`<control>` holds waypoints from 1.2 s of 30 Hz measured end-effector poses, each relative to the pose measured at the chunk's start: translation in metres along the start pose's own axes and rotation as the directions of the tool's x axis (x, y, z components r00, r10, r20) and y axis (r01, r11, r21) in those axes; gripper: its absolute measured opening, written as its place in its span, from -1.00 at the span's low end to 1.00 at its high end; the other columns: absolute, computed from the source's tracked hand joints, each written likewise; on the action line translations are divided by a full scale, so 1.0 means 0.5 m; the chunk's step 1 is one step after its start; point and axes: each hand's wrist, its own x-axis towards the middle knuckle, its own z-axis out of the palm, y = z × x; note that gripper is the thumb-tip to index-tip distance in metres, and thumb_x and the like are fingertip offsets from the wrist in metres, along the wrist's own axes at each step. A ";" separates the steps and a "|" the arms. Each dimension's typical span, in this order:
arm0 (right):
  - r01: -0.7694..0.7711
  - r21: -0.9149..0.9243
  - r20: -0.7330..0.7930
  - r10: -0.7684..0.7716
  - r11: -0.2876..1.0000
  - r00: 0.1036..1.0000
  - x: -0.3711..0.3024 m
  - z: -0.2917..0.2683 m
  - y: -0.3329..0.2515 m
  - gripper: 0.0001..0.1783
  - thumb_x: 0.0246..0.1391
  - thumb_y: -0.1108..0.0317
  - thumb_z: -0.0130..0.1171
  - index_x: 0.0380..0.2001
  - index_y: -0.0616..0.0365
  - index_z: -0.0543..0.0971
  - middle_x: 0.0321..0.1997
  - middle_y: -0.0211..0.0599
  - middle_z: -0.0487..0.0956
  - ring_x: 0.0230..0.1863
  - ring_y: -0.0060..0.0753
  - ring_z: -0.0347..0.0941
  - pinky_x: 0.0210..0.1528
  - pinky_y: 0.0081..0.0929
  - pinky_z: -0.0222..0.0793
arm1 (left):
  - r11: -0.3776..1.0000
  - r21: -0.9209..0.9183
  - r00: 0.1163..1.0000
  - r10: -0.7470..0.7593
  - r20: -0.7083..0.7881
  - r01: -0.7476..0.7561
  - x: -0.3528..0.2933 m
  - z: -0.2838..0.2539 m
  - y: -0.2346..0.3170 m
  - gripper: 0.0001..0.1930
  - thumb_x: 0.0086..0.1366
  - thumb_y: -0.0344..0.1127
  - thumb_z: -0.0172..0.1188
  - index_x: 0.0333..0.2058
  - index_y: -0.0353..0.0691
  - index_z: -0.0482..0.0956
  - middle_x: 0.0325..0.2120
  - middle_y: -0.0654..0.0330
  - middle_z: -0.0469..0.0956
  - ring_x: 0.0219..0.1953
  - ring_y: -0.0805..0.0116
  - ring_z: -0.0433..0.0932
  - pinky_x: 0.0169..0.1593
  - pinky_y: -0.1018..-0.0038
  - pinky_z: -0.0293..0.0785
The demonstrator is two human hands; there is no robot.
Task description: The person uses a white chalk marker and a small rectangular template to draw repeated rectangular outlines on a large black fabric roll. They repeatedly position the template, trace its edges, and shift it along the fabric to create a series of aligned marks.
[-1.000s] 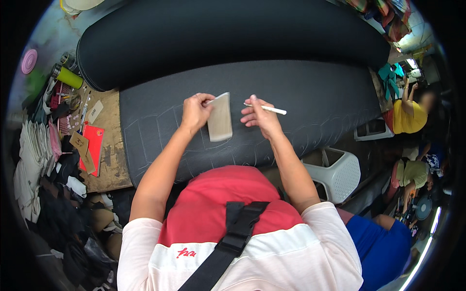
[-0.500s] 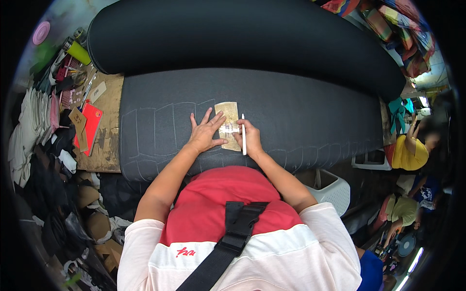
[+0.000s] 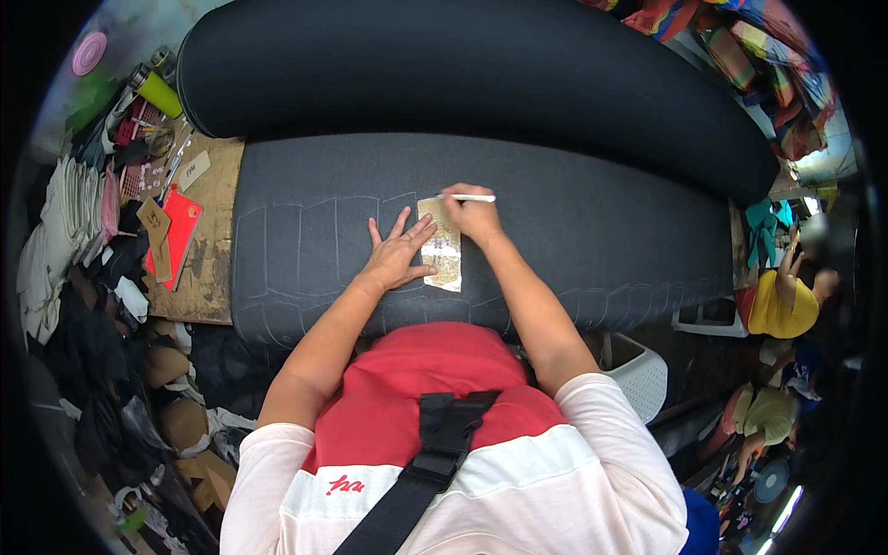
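Note:
Dark grey fabric [image 3: 573, 222] is spread over the table, with pale outlines of panel shapes drawn across its left part and along its near edge. A tan, worn pattern piece [image 3: 447, 250] lies flat on it, beside the last outline. My left hand [image 3: 398, 256] is spread, its fingertips pressing on the pattern's left side. At the pattern's far end, my right hand [image 3: 474, 217] grips a white marking pen [image 3: 481, 197], which lies nearly level with its blunt end pointing right. The pen's tip is mostly hidden by my fingers.
A large dark fabric roll [image 3: 462, 69] spans the table's far side. On the bare wood at left lie a red notebook [image 3: 182, 227] and brown card pieces; a green bottle [image 3: 157, 91] stands behind. Folded pale cloth [image 3: 65, 240] is stacked further left. People sit at right, beyond a white stool [image 3: 634, 375].
My right hand has moved from the pattern's right edge up to its far end, and the pen has turned from upright in view to nearly level. My left hand keeps pressing the pattern.

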 end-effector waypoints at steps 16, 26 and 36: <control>-0.034 -0.042 0.183 0.042 0.999 0.982 -0.324 -0.024 -0.030 -0.81 -0.01 0.32 0.14 -0.42 0.20 0.64 -0.39 -0.01 0.60 -0.37 0.00 0.55 -0.28 -0.27 0.46 | 1.000 0.031 1.000 -0.001 -0.020 0.001 0.002 0.003 0.003 -0.13 0.03 0.13 0.26 0.28 0.09 0.10 0.35 0.42 -0.08 0.40 0.19 -0.30 0.21 -0.40 -0.54; 0.026 -0.275 -0.205 -0.085 0.961 0.975 -0.348 -0.080 0.018 -0.79 0.03 0.33 0.12 -0.34 0.22 0.63 -0.47 -0.03 0.59 -0.45 -0.06 0.57 -0.37 -0.28 0.47 | 0.984 0.164 0.997 -0.070 0.021 0.066 0.035 -0.051 0.050 -0.18 -0.15 -0.04 0.45 0.14 -0.01 0.32 0.31 0.12 0.02 0.39 0.11 -0.19 0.19 -0.40 -0.17; -0.259 0.926 0.143 0.381 0.274 0.914 -0.223 -0.235 -0.016 -0.58 0.17 0.32 0.08 0.05 0.29 0.34 -0.18 -0.17 0.52 -0.26 -0.43 0.52 -0.26 -0.57 0.48 | 0.768 -0.141 0.622 0.381 -0.684 -0.625 0.059 -0.136 0.169 -0.82 -0.13 -0.60 0.24 -0.49 -0.20 0.57 -0.42 0.15 0.56 -0.34 0.17 0.55 -0.27 0.37 0.51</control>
